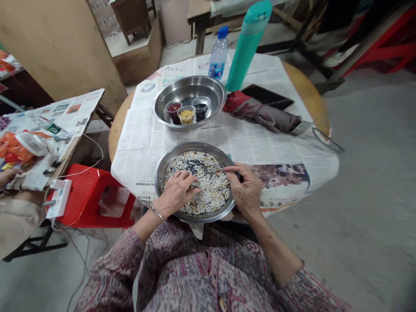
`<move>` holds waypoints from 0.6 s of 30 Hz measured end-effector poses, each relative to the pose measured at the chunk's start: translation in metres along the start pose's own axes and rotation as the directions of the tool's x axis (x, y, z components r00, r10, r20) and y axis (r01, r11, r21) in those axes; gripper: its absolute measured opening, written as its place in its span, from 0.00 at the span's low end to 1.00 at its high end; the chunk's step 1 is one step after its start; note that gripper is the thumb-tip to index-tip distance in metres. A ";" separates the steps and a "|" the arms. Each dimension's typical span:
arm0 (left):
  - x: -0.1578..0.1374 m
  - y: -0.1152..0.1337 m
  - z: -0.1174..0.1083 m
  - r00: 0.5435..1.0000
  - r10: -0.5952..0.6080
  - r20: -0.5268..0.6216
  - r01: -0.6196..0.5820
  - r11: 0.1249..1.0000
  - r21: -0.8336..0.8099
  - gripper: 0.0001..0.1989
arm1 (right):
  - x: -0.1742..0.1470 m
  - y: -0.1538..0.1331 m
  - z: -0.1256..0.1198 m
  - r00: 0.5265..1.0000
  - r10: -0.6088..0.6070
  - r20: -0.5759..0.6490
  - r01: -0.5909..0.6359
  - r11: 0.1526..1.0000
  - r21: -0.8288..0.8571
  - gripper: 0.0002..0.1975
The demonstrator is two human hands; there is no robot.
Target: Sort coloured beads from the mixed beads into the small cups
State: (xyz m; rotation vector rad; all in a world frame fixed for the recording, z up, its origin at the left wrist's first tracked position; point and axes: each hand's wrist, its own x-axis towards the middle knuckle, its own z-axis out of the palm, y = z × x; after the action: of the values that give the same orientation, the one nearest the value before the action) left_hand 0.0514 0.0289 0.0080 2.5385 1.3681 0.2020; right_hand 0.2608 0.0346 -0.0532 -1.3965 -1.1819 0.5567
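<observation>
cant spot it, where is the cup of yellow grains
In the head view, the cup of yellow grains sits in the far steel bowl, between the red cup and dark cup.

You have two steel pans: near pan (161, 167), far pan (214, 89) | three small cups in the far pan: red (173, 108), yellow (186, 115), dark (200, 108) | two bottles: clear (218, 54), teal (248, 43) | one folded umbrella (263, 115) | one red stool (94, 190) | your two hands in the near pan: left hand (177, 193), right hand (245, 186)

left hand (176, 192) on mixed grains (208, 182) | right hand (244, 184) pinching at pan (160, 173) edge
</observation>
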 end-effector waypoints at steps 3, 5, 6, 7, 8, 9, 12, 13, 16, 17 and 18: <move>-0.002 0.000 0.001 1.000 -0.001 -0.020 0.000 1.000 -0.019 0.10 | 0.000 -0.001 0.000 1.000 0.001 -0.004 -0.001 1.000 -0.005 0.07; -0.001 0.000 0.001 1.000 -0.006 -0.024 0.005 0.999 -0.032 0.09 | 0.000 -0.002 -0.001 1.000 -0.008 -0.002 0.008 1.000 -0.005 0.07; -0.001 0.000 0.000 1.000 -0.010 -0.024 0.009 0.999 -0.039 0.09 | 0.000 -0.003 -0.001 1.000 -0.011 0.001 0.011 1.000 -0.004 0.07; -0.001 0.000 0.000 1.000 -0.015 -0.024 0.013 0.999 -0.045 0.09 | 0.000 -0.003 -0.001 1.000 -0.011 0.003 0.011 1.000 -0.002 0.07; 0.000 0.000 0.000 1.000 -0.018 -0.024 0.017 0.999 -0.051 0.08 | 0.000 -0.004 -0.001 1.000 -0.010 0.004 0.010 1.000 0.000 0.07; 0.000 0.000 -0.001 1.000 -0.021 -0.024 0.019 0.998 -0.054 0.08 | 0.000 -0.004 -0.001 1.000 -0.006 0.003 0.006 1.000 0.002 0.07; 0.001 0.001 -0.002 0.999 -0.024 -0.025 0.023 0.998 -0.052 0.08 | 0.000 -0.004 0.000 1.000 0.004 -0.002 -0.004 1.000 0.005 0.07; 0.001 0.002 -0.002 0.999 -0.025 -0.026 0.024 0.999 -0.048 0.08 | 0.000 -0.004 0.000 1.000 0.007 -0.002 -0.007 1.000 0.005 0.07; 0.002 0.003 -0.002 0.999 -0.029 -0.031 0.027 0.999 -0.037 0.08 | -0.001 -0.003 0.000 1.000 0.010 0.000 -0.010 1.000 0.004 0.08; 0.002 0.003 -0.002 0.999 -0.029 -0.032 0.028 0.999 -0.036 0.08 | -0.001 -0.003 0.000 1.000 0.010 -0.001 -0.010 1.000 0.006 0.08; 0.002 0.003 -0.001 0.999 -0.029 -0.032 0.028 0.999 -0.036 0.08 | -0.001 -0.002 0.000 1.000 0.009 -0.002 -0.009 1.000 0.007 0.08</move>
State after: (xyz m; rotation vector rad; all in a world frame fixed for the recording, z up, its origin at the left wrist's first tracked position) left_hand 0.0545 0.0293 0.0099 2.4958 1.3995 0.2604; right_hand 0.2596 0.0336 -0.0513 -1.3969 -1.1715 0.5659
